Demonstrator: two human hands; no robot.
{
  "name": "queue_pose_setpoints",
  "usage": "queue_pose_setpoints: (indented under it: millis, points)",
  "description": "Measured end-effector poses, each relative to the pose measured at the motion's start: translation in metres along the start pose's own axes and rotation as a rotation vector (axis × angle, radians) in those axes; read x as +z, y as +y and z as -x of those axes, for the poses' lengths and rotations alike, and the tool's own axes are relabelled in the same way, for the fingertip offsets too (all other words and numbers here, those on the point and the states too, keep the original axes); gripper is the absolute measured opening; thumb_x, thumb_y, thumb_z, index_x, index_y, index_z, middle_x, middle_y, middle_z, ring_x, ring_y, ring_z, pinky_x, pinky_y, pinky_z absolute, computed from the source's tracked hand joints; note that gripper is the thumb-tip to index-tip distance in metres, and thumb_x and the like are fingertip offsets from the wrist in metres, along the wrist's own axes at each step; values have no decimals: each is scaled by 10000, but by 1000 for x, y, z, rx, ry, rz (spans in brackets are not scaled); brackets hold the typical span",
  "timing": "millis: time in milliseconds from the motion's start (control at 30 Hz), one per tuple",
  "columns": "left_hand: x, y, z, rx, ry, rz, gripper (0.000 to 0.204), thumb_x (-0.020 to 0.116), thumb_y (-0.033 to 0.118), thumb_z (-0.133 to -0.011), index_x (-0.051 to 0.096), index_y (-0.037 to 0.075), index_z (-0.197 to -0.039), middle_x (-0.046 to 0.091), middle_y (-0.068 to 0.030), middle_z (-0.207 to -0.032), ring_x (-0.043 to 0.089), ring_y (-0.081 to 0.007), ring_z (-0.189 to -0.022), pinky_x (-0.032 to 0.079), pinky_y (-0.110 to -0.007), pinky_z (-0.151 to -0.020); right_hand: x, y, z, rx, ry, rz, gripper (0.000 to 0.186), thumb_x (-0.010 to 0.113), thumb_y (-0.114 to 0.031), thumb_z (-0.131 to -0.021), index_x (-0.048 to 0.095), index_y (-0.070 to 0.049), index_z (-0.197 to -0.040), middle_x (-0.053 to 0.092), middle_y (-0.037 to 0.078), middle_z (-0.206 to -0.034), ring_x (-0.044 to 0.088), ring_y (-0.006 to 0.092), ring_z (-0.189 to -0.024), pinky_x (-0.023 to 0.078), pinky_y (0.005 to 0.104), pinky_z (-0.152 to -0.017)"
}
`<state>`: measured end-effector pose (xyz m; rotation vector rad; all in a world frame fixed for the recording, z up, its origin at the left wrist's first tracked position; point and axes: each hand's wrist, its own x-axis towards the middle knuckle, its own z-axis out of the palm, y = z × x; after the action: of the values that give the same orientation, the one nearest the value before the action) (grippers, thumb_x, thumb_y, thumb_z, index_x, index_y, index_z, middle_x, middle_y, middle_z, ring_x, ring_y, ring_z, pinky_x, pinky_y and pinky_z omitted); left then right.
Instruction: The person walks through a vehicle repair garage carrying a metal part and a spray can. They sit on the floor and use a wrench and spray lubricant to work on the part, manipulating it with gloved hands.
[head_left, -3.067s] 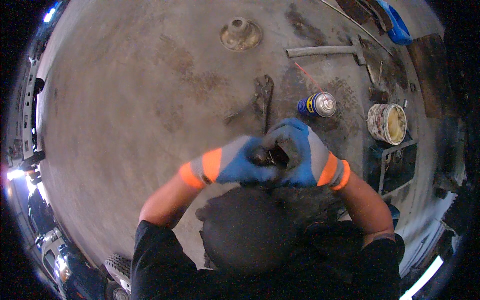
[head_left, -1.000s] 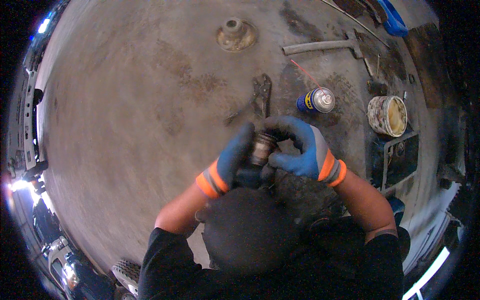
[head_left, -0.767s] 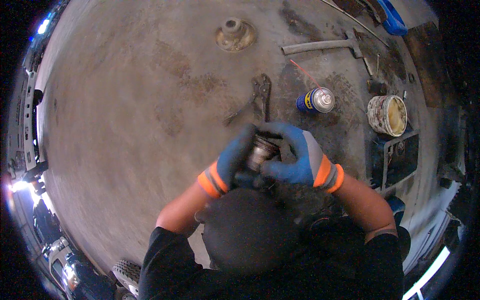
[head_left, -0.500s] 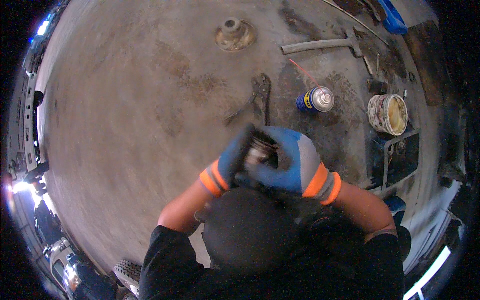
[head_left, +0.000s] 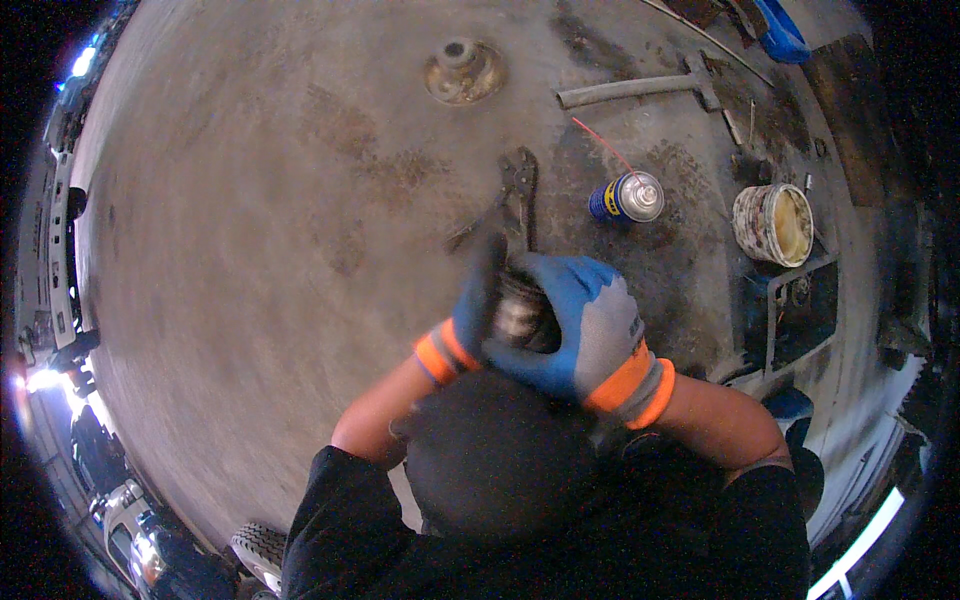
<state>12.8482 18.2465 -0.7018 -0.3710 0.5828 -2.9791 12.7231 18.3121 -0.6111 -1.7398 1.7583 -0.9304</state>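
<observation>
My right hand [head_left: 595, 320], in a blue and grey glove with an orange cuff, is closed round a dark, round metal part [head_left: 520, 312] with a shiny middle. Its thumb and fingers curve about the part from the right. My left hand [head_left: 478, 300], gloved alike, is against the part's left side; its dark fingers point upward and are smeared by motion, so their grip does not show. The part's underside is hidden by the hands. Just beyond them, a pair of locking pliers [head_left: 519, 185] lies on the concrete floor [head_left: 250, 250].
To the right stand a blue spray can [head_left: 628, 197] with a red straw [head_left: 603, 143] and a stained tub of yellowish grease [head_left: 775, 225]. A hammer [head_left: 640, 90] lies farther off. A flanged metal hub [head_left: 465, 72] sits at the far middle. A tyre [head_left: 258, 548] is at lower left.
My right hand has turned about the part and its wrist has dropped nearer to me. The left hand has shifted slightly right, its fingers now pointing up. More of the part's shiny middle shows.
</observation>
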Motion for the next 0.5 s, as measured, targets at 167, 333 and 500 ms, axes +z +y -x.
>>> queue_pose_setpoints:
  millis: [167,333,500]
  points:
    - [10,-3,6,110,557,-265,831,400,734,-808,516,22,-1222,549,-162,-1226,540,-273,-1096,401,-402,-991,2,5,3,-63,18,62,615,794,-359,-597,587,-4,-1054,631,172,-933,609,347,-824,476,412,-754]
    - [7,-2,10,106,545,-253,823,369,730,-823,507,30,-1233,555,-157,-1215,547,-257,-1085,400,-396,-987,4,6,5,-67,30,78,608,787,-361,-596,591,2,-1043,633,174,-926,610,343,-812,475,413,-751]
    - [-8,7,7,42,94,-330,763,298,679,-882,479,45,-1266,554,-146,-1215,551,-235,-1081,407,-374,-979,2,15,0,-45,-1,50,540,790,-354,-602,622,-3,-977,642,169,-860,617,345,-753,490,403,-712]
